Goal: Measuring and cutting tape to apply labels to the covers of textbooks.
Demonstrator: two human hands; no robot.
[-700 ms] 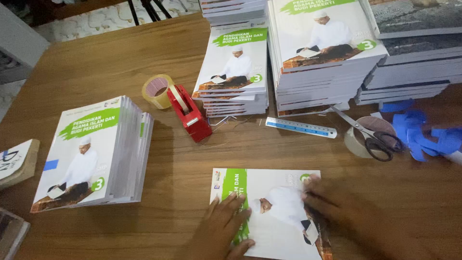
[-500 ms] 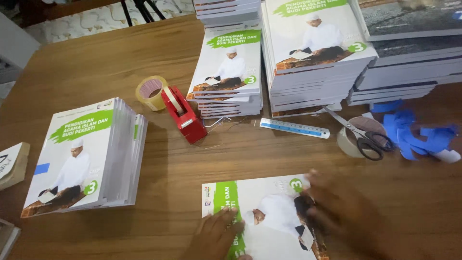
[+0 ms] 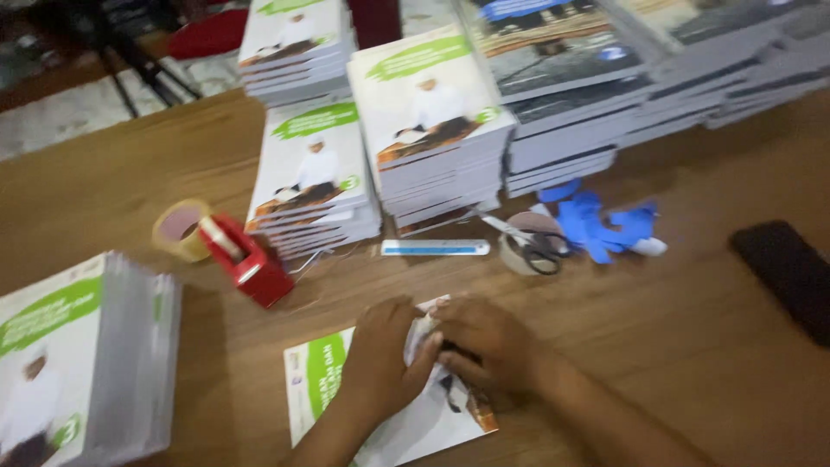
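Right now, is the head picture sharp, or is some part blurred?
Head view: motion blur softens everything; the left hand and right hand on the book are smeared, the scissors too; light is dim and warm, without glare on the table.

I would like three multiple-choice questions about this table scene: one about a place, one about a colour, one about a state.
1. Where does the ruler lie?
A. in front of the book stacks
B. on the tape dispenser
C. under the single book

2. What colour is the tape dispenser?
A. blue
B. red
C. yellow

3. How are the two hands placed?
A. both lifted off the table
B. both pressed together on the single book
C. one on the scissors

Answers:
1 A, it lies flat on the wood just before the stacks.
2 B, its body is red.
3 B, the left hand and right hand meet on the single book.
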